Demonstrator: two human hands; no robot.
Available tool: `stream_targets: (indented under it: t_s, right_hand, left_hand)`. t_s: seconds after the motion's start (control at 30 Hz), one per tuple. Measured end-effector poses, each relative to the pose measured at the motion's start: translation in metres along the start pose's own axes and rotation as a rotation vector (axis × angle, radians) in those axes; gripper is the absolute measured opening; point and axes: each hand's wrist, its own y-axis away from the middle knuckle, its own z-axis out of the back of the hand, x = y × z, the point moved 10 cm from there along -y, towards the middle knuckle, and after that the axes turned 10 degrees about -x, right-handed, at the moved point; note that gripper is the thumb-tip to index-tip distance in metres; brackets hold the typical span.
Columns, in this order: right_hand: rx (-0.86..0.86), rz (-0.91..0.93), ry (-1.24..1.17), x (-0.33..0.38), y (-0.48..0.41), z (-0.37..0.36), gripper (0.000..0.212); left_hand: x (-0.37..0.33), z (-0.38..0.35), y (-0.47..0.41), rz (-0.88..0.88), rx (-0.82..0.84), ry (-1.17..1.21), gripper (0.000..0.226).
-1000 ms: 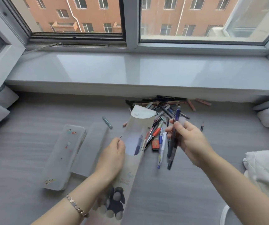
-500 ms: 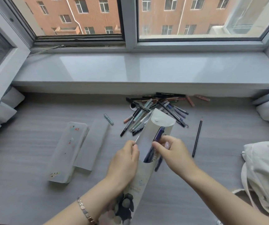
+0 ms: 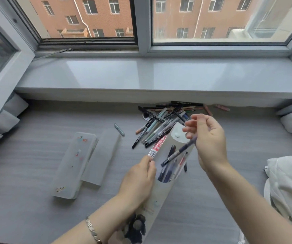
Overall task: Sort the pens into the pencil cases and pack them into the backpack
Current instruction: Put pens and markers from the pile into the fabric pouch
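The left hand (image 3: 138,180) pinches the near edge of the opening of a pale pencil case (image 3: 159,199), which is tilted up from the grey table (image 3: 36,208). The right hand (image 3: 210,145) grips the far end of a dark pen (image 3: 179,151), whose tip points into the opening. Other pens lie inside the case. A pile of loose pens (image 3: 161,120) sits just beyond it. A second case (image 3: 74,164) lies to the left, and a white backpack (image 3: 289,187) to the right.

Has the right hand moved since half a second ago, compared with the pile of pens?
Yes. The right hand has moved from the pencil case mouth toward the pen pile by the windowsill, now holding a dark pen.
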Motion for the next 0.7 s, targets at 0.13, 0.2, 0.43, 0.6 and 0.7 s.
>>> stream_targets:
  t_s: [0.13, 0.2, 0.43, 0.6, 0.7]
  right_hand:
    - [0.218, 0.295, 0.476, -0.027, 0.020, -0.028, 0.022]
    - [0.400, 0.582, 0.763, -0.036, 0.040, -0.047, 0.031]
    - [0.689, 0.781, 1.276, -0.073, 0.049, -0.058, 0.060]
    - [0.449, 0.655, 0.750, -0.037, 0.019, -0.062, 0.032]
    - [0.186, 0.422, 0.735, -0.048, -0.025, -0.061, 0.017]
  left_hand:
    - [-0.003, 0.001, -0.005, -0.003, -0.008, 0.045, 0.024]
    - [0.000, 0.001, -0.007, 0.002, 0.000, 0.038, 0.025]
    - [0.016, -0.001, -0.012, 0.048, 0.008, 0.030, 0.023]
    - [0.034, 0.015, -0.033, 0.113, -0.085, 0.033, 0.022]
    - [0.053, 0.040, -0.056, 0.194, -0.199, 0.040, 0.021]
